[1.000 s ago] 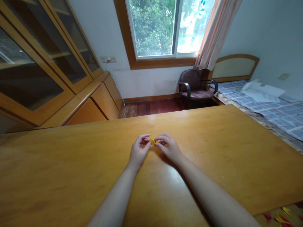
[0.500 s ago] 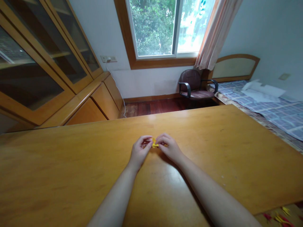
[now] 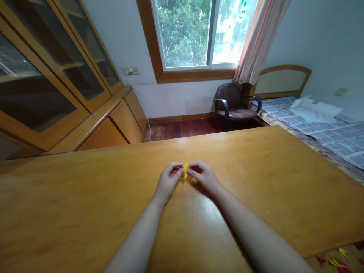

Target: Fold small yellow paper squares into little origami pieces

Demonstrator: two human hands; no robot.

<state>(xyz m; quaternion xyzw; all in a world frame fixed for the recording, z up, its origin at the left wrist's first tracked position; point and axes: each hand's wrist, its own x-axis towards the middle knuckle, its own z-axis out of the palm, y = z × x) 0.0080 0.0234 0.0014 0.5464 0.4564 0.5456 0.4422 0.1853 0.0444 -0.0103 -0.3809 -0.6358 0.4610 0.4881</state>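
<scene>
Head view: pinches a small yellow piece (image 3: 186, 170) between the fingers (image 3: 179, 173) of the left hand (image 3: 167, 181) and right hand (image 3: 208, 178), over the worktop (image 3: 85, 204), more upright than half a second ago, suggesting turning within the grip, and shows no readable brand, label or writing.

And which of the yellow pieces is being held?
The yellow piece between the left hand and the right hand; the other yellow pieces lie untouched in the picture's lower right corner.
</scene>
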